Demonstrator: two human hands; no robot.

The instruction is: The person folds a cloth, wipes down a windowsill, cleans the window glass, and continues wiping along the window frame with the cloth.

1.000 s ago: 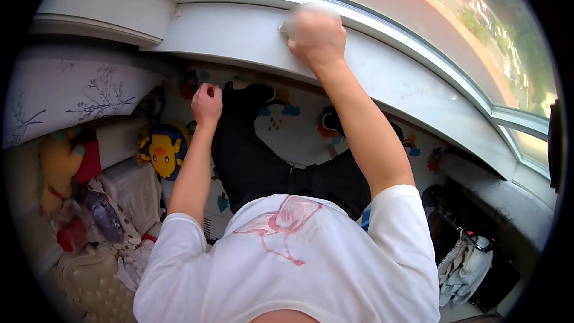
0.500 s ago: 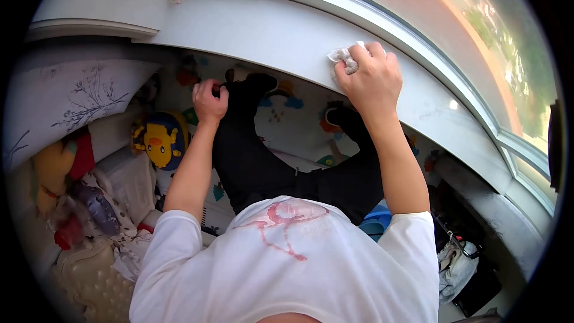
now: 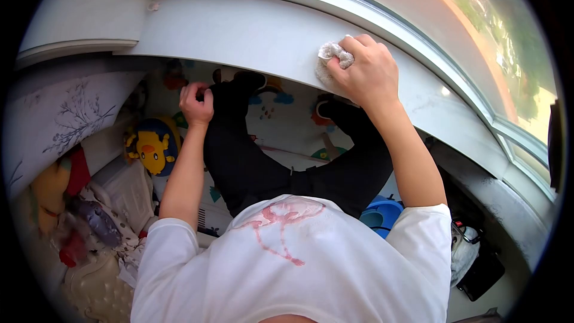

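My right hand (image 3: 371, 72) is closed around a crumpled whitish cloth (image 3: 336, 57) and presses it on the white windowsill (image 3: 251, 27), near the sill's front edge. Part of the cloth is hidden under my fingers. My left hand (image 3: 197, 104) hangs below the sill beside my knee, its fingers curled in. Whether anything lies inside that curl cannot be made out. My legs in black trousers (image 3: 245, 143) are bent beneath the sill.
A window (image 3: 466, 30) rises behind the sill. At left are a yellow-and-blue animal toy (image 3: 153, 146), a clear plastic bin (image 3: 128, 194) and a printed fabric panel (image 3: 84, 110). A blue basin (image 3: 382, 215) and a dark bag (image 3: 478, 269) stand at right.
My right hand has slid the cloth slightly to the left along the sill, and more of the cloth shows. The whole view has shifted a little; my left hand stays curled near my knee.
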